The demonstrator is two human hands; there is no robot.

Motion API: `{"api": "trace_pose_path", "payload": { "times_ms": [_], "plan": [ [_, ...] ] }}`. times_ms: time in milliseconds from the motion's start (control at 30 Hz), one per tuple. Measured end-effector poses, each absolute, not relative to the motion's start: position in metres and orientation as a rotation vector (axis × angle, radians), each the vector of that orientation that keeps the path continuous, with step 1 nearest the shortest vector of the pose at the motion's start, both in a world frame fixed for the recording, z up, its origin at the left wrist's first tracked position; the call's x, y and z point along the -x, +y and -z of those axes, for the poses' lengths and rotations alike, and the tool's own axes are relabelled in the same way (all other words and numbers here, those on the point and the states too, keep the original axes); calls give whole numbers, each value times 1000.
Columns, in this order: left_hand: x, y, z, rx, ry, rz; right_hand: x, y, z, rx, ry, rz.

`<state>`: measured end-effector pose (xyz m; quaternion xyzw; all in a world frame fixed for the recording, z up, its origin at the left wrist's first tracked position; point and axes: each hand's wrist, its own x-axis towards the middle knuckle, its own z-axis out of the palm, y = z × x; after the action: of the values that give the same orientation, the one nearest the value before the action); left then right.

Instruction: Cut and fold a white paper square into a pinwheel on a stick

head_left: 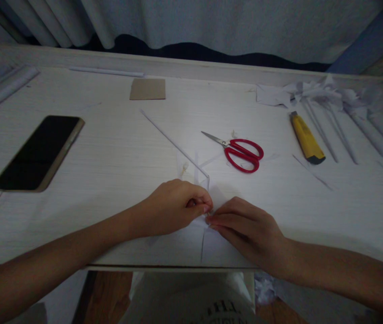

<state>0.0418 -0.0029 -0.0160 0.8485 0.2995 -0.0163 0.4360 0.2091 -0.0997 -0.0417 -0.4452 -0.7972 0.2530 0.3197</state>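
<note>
White paper (191, 240) is lying flat at the near edge of the desk (110, 157), pale against the pale wood grain and hard to tell from it in the dim light; a thin dark slit or crease is running through it toward the desk's edge. Both hands are meeting over its middle. The left hand (174, 207) is curling into a loose fist, its thumb and forefinger pinching together on a small bit of the paper. The right hand (245, 227) is lying flatter, its fingers pressing together at the same spot, fingertip to fingertip with the left. Just beyond the hands, a thin rolled paper stick (174, 143) is slanting away, its near end meeting a small upright fold of paper. Red-handled scissors (240, 152) are resting near, to the right, blades shut. A yellow utility knife (306, 143) is lying farther right, beside more paper sticks and crumpled scraps (313, 92). A dark phone (38, 152) is sitting well apart on the left, and a brown card (147, 88) is lying toward the far edge.
</note>
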Motion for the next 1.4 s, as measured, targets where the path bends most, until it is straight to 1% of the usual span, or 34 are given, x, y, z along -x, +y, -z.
{"api": "trace_pose_path", "payload": {
  "times_ms": [300,600,1167,1400],
  "plan": [
    [-39,0,11,-2065,667,78,-208,-98,36,1227,-1989,-756],
    [-36,4,0,-1867,608,217,-208,-97,35,1210,-1947,-748],
    [-34,5,9,-1875,570,132,-209,-95,34,1196,-2007,-750],
    [-34,3,11,-1920,612,124,-208,-95,33,1228,-2047,-660]
  ]
}}
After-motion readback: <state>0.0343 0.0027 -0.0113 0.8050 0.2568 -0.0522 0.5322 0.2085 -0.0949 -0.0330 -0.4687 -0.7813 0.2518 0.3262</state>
